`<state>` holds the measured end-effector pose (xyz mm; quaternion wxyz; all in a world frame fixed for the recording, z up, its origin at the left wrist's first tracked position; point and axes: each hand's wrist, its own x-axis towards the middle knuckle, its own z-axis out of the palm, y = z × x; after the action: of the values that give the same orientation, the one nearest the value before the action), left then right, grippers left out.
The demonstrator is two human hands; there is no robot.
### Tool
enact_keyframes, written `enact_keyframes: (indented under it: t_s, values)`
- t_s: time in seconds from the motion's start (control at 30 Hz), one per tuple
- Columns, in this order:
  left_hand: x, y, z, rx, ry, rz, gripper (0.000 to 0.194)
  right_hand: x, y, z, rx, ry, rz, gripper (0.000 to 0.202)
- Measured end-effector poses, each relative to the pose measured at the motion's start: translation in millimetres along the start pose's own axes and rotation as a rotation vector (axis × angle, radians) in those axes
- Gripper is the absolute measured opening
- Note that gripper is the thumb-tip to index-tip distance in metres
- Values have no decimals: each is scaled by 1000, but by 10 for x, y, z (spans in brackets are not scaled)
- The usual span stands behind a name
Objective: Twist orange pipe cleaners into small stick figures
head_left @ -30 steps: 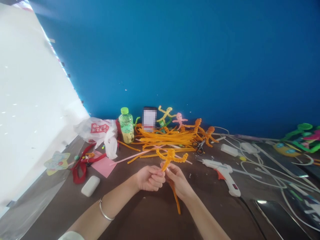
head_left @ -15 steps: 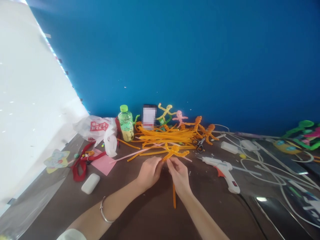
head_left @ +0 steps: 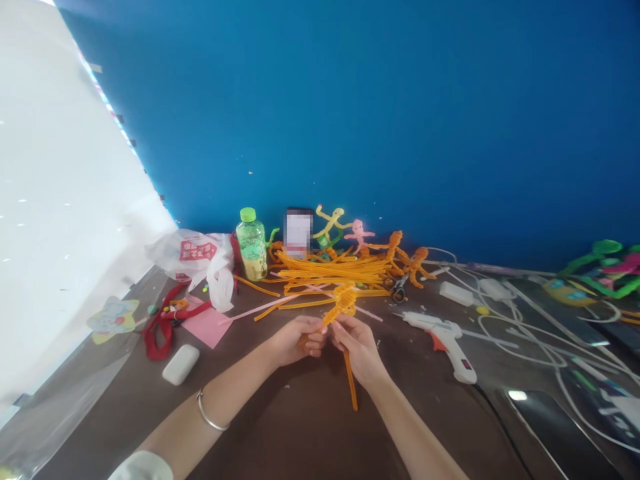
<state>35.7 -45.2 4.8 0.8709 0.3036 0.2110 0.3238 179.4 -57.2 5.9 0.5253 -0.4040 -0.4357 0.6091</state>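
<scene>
We see left hand (head_left: 301, 340) and right hand (head_left: 359, 348) both pinching the orange pipe-cleaner figure (head_left: 345, 300) above the brown table (head_left: 295, 427); orange pipe-cleaner pile (head_left: 335, 272) behind, glue gun (head_left: 444, 337) off right.

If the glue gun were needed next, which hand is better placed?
Right, I'd judge: the glue gun lies on that side, nearer the right hand. The left hand would have to reach across. Both hold the orange pipe-cleaner figure.

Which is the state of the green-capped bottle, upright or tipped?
Upright: the bottle stands on its base, with its green cap at the top.
</scene>
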Motion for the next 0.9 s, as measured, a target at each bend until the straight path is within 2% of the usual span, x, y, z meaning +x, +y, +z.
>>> enact_keyframes:
  t_s: [0.1, 0.23, 0.33, 0.4, 0.47, 0.57, 0.67, 0.73, 0.8, 0.9]
  values:
    - [-45, 46, 12, -161, -69, -117, 16, -25, 6, 1, 19, -29, 41, 24]
    - [-106, 80, 38, -245, -123, -333, 20, -84, -13, 10, 28, -62, 100, 22]
    - [-110, 74, 35, -242, -154, -379, 18, -107, -38, 20, 37, -96, 116, 23]
    - [-72, 42, 16, -192, -132, -298, 14, -99, -43, 30, 59, -98, 102, 21]
    - [-12, -13, -1, -76, -56, -151, 16, -76, -35, 42, 77, -91, 93, 20]
    - [60, -108, 6, 188, 156, 138, 23, -33, -5, 54, 71, -31, 58, 22]
    - [56, -161, 46, 556, 372, 331, 27, 1, 38, 55, 66, 105, 13, 24]
    - [21, -161, 70, 843, 475, 400, 26, 12, 69, 51, 67, 163, 22, 26]
    - [-11, -146, 82, 1038, 518, 437, 28, 15, 96, 44, 38, 166, 37, 27]
    - [-19, -128, 80, 1101, 521, 454, 36, 15, 127, 23, -53, 168, 15, 27]
